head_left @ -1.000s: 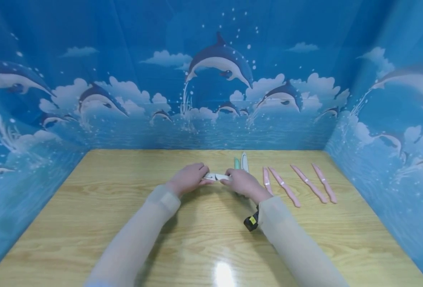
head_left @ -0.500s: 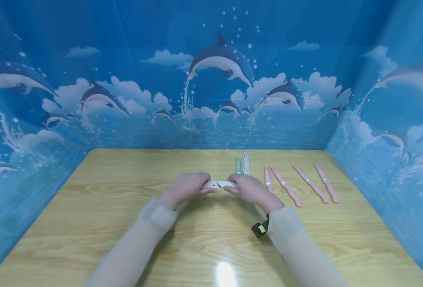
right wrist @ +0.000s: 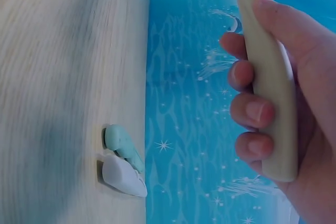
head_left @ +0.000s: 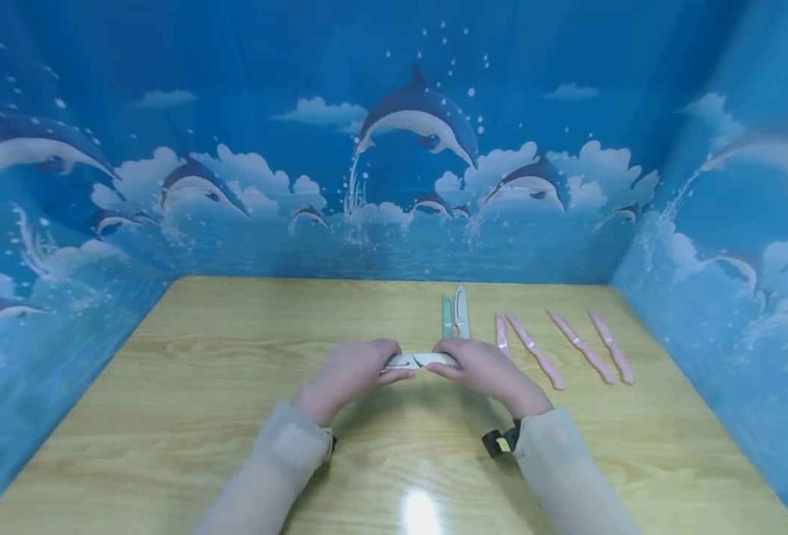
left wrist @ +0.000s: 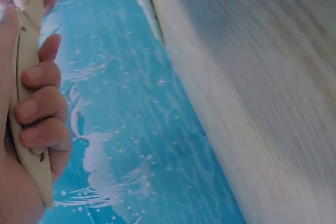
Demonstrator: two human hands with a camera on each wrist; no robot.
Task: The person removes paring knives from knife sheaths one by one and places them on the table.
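Note:
A white sheathed knife (head_left: 415, 361) is held crosswise above the table by both hands. My left hand (head_left: 354, 371) grips its blade cover (left wrist: 30, 66), fingers curled round it in the left wrist view. My right hand (head_left: 491, 371) holds the handle (right wrist: 273, 98), thumb along it and fingers wrapped beneath. The blade itself is hidden. Behind the right hand lie a green knife (head_left: 447, 318) and another white knife (head_left: 462, 312), side by side; in the right wrist view their handle ends face the camera.
Several pink knives, such as this one (head_left: 536, 353), lie apart on the right part of the wood-grain table (head_left: 200, 401). A blue dolphin-print curtain (head_left: 300, 245) encloses the table's back and sides. A black strap device (head_left: 499, 443) sits at the right wrist.
Both hands have drawn the white knife nearer the body, still gripping its two ends. More of the green and white knives behind shows now. The pink knives stay put.

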